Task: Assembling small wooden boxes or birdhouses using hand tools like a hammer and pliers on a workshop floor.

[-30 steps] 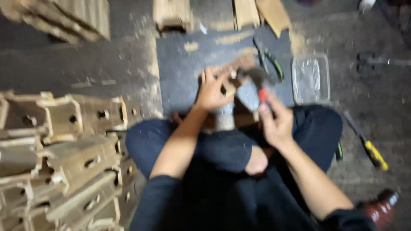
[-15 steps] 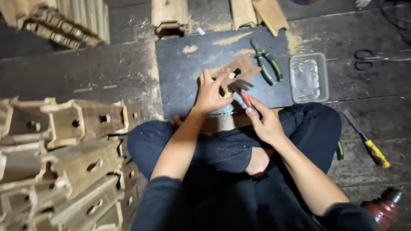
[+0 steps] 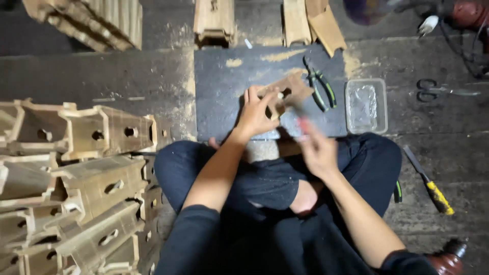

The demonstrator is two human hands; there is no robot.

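Note:
A small wooden piece [image 3: 285, 94] with holes lies on a dark metal plate [image 3: 224, 91] on the floor in front of my crossed legs. My left hand [image 3: 254, 114] presses on it, fingers spread over its left end. My right hand [image 3: 318, 150] is blurred with motion and grips a hammer [image 3: 300, 117] with a red handle, whose head is just right of the wooden piece.
Green-handled pliers [image 3: 321, 89] and a clear plastic tray [image 3: 365, 104] lie to the right. Scissors [image 3: 438, 90] and a yellow-handled screwdriver [image 3: 430, 183] lie farther right. Stacks of wooden box parts [image 3: 76, 178] fill the left side, and more wood [image 3: 214, 20] lies beyond the plate.
My right hand with the hammer came down on the wooden piece and has since swung back toward me. My left hand has stayed on the piece.

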